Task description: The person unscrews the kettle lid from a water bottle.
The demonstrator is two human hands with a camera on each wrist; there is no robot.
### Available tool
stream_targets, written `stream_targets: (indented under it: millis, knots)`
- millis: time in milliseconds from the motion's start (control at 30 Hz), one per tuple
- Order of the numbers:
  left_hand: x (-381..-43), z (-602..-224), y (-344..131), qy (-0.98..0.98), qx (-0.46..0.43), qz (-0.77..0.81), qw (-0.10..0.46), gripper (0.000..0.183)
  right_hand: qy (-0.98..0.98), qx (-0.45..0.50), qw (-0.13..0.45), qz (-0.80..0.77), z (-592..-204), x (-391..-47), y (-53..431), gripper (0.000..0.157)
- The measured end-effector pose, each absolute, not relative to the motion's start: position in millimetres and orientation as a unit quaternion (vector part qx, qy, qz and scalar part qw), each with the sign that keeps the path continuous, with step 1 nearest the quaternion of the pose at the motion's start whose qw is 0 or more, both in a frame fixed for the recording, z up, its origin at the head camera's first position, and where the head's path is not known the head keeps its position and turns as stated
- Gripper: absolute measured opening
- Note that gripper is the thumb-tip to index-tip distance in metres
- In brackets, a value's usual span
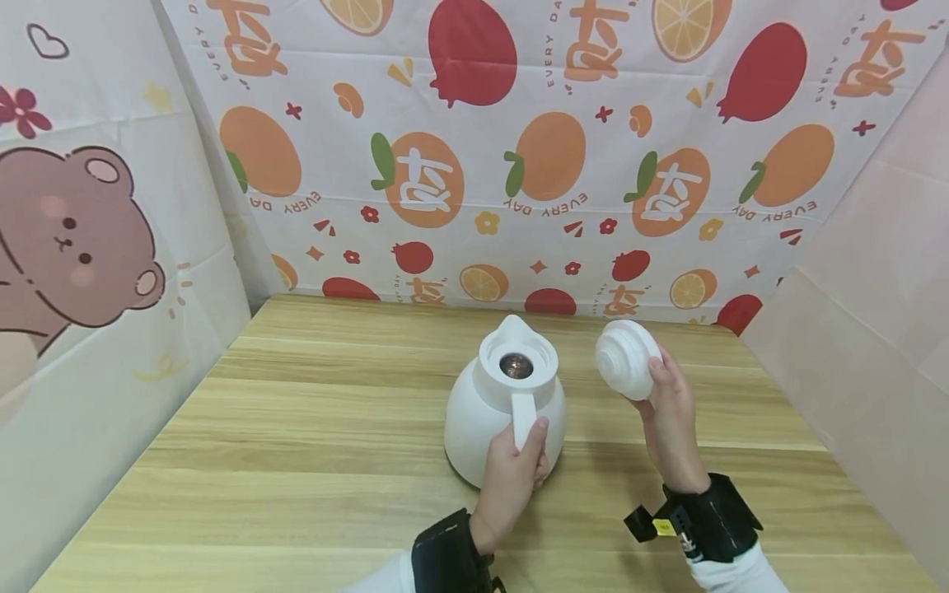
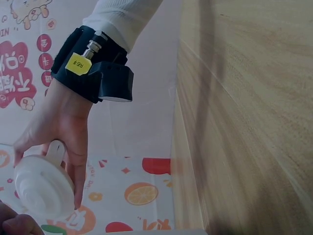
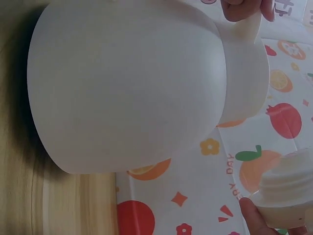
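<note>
A white thermos jug [image 1: 463, 420] stands upright on the wooden table, its mouth uncovered and its spout facing away. My left hand [image 1: 511, 478] grips the jug's handle [image 1: 522, 412], thumb along the near side. To the right, my right hand [image 1: 670, 420] holds the white round lid [image 1: 626, 360] in the air by its rim, apart from the jug. In the left wrist view the lid [image 2: 44, 188] is seen from its stepped, threaded side, with the right hand [image 2: 66, 125] around it. The right wrist view shows the jug's smooth body [image 3: 127, 88] close up and the lid [image 3: 288, 186] at lower right.
The wooden table [image 1: 296, 445] carries the jug. Behind it hangs a fruit-printed cloth [image 1: 474, 177], and a bear-printed cloth [image 1: 81, 247] covers the left side. A pale pink cloth [image 1: 875, 272] borders the right. Black wrist straps [image 1: 712, 519] sit on both forearms.
</note>
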State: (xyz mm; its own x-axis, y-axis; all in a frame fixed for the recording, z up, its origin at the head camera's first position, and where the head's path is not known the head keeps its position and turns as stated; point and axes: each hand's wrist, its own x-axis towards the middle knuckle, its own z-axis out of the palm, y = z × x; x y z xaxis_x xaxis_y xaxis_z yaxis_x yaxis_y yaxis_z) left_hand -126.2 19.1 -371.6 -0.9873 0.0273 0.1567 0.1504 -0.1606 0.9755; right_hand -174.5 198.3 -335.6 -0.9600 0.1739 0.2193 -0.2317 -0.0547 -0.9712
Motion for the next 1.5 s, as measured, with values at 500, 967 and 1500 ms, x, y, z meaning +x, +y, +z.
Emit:
stream_targets:
  millis: [500, 967, 1500]
  knots:
    - [-127.3, -373.8, 18.9, -0.651, -0.067, -0.755, 0.034, 0.04, -0.631, 0.066, 0.125, 0.762, -348.8, -172.0, 207.4, 0.041]
    - [-127.2, -373.9, 18.5, -0.649, -0.071, -0.756, 0.037, 0.043, -0.613, 0.045, 0.099, 0.782, -362.6, -169.1, 216.2, 0.042]
    - [-127.7, -373.6, 17.8, -0.653, -0.067, -0.754, 0.033, 0.042, -0.594, 0.071, 0.038, 0.8, -382.1, -166.9, 229.1, 0.046]
